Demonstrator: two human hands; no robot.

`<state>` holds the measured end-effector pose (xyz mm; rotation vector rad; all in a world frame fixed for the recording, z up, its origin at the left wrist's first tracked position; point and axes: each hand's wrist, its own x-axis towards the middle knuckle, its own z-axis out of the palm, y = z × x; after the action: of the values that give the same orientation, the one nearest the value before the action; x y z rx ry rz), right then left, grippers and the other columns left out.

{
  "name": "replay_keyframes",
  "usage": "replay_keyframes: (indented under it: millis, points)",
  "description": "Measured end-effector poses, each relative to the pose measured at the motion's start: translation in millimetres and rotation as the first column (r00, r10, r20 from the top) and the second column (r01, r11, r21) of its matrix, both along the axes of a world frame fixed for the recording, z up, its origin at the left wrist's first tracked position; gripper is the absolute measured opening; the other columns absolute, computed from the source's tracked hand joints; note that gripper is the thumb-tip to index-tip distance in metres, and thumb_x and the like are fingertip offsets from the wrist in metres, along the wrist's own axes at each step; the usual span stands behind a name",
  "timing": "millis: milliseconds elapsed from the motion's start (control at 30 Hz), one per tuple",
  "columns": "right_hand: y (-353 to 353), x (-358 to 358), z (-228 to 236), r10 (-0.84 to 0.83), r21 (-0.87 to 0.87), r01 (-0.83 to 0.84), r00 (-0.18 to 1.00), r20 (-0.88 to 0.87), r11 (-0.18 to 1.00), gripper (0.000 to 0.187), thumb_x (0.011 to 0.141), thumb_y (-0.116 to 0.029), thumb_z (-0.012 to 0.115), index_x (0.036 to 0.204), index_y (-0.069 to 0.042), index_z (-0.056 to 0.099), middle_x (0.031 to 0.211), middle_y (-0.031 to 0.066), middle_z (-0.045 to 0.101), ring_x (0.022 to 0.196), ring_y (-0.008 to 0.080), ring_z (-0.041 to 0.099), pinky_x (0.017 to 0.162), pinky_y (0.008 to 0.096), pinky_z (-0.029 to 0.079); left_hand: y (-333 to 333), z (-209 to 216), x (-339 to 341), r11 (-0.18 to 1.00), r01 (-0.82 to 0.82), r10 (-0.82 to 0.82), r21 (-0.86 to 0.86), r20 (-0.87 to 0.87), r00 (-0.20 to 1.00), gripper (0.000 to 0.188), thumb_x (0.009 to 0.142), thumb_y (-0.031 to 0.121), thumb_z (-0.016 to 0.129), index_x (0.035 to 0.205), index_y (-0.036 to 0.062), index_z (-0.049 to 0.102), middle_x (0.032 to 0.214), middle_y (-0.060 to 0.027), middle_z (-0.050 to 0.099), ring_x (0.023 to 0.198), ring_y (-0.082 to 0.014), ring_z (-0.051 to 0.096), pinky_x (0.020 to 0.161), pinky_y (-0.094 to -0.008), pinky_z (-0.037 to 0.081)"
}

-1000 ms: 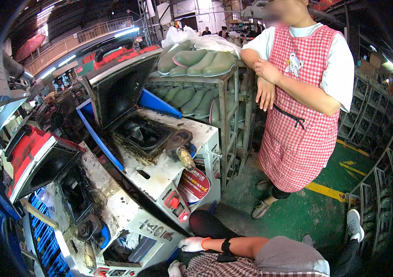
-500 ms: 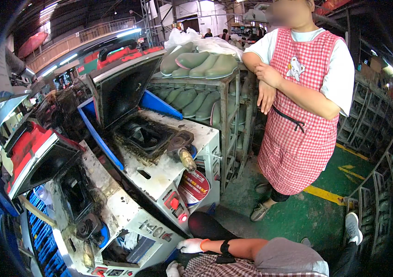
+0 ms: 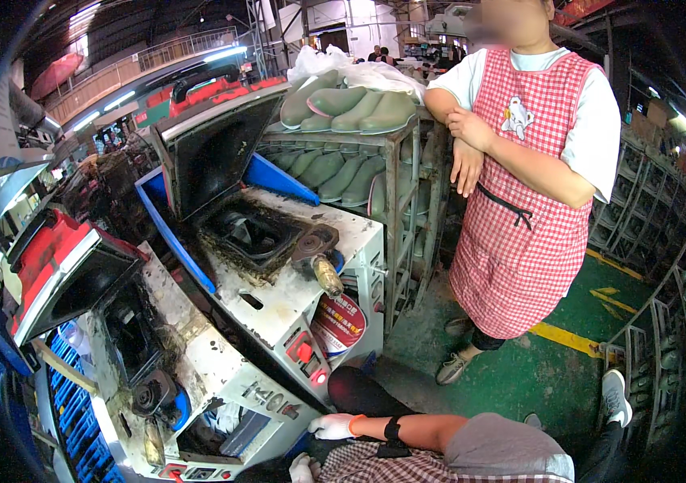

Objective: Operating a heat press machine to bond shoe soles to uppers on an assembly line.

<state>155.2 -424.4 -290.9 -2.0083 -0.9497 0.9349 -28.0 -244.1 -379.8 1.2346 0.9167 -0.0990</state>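
My right hand (image 3: 332,427), in a white glove with an orange cuff, lies beside my dark-trousered leg (image 3: 369,396), close to the front corner of the nearer white machine (image 3: 258,419). Its fingers reach loosely to the left, with nothing visible in them. Lower down, at the bottom edge, part of my gloved left hand (image 3: 304,468) shows next to my brown checked apron (image 3: 375,464); its fingers are too cut off to read. Both the nearer machine and a second white machine (image 3: 278,299) beyond it have raised lids over dark, stained openings. A metal handle (image 3: 328,275) sticks out from the farther one.
A metal rack (image 3: 392,233) behind the machines holds several green boots (image 3: 348,109). At the right, a person in a red checked apron (image 3: 520,266) stands with arms crossed on the green floor (image 3: 480,382). More racks (image 3: 653,354) line the far right.
Both my hands stay in place and the machines stand as before. Far in the background, small figures have shifted slightly.
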Motion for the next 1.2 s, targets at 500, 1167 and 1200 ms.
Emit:
replay_keyframes:
  millis: [500, 1167, 1200]
  points:
    - [-1.5, -1.2, 10.8, 0.024, -0.045, -0.023, 1.000, 0.021, 0.999, 0.043, 0.100, -0.031, 0.059, 0.134, -0.007, 0.065, 0.136, 0.0165, 0.069, 0.128, 0.0348, 0.063, 0.108, 0.0411, 0.048, -1.9, 6.0, 0.6, 0.999, 0.016, -0.016, 0.031, -0.012, 1.000, 0.040, 0.102, 0.023, 0.057, 0.127, -0.0065, 0.069, 0.129, -0.0166, 0.071, 0.119, -0.0267, 0.063, 0.106, -0.0369, 0.049]
    - [-1.9, -3.6, 17.1, 0.030, -0.099, -0.027, 0.999, 0.024, 0.995, 0.041, 0.099, -0.033, 0.059, 0.132, -0.011, 0.067, 0.134, 0.0148, 0.070, 0.126, 0.0354, 0.064, 0.105, 0.0426, 0.049, -6.3, 14.3, -2.0, 0.997, -0.047, 0.046, -0.054, -0.011, 0.999, 0.040, 0.101, 0.020, 0.060, 0.131, -0.0056, 0.067, 0.126, -0.0158, 0.071, 0.114, -0.0263, 0.064, 0.099, -0.0364, 0.052]
    - [-0.1, -5.2, 19.3, 0.036, -0.099, -0.034, 0.999, 0.023, 0.995, 0.041, 0.099, -0.033, 0.059, 0.132, -0.011, 0.067, 0.134, 0.0148, 0.070, 0.126, 0.0354, 0.064, 0.105, 0.0426, 0.049, -4.1, 6.1, -2.8, 0.997, -0.053, 0.053, -0.054, -0.012, 0.999, 0.040, 0.101, 0.020, 0.060, 0.131, -0.0056, 0.067, 0.126, -0.0158, 0.071, 0.114, -0.0263, 0.064, 0.099, -0.0364, 0.052]
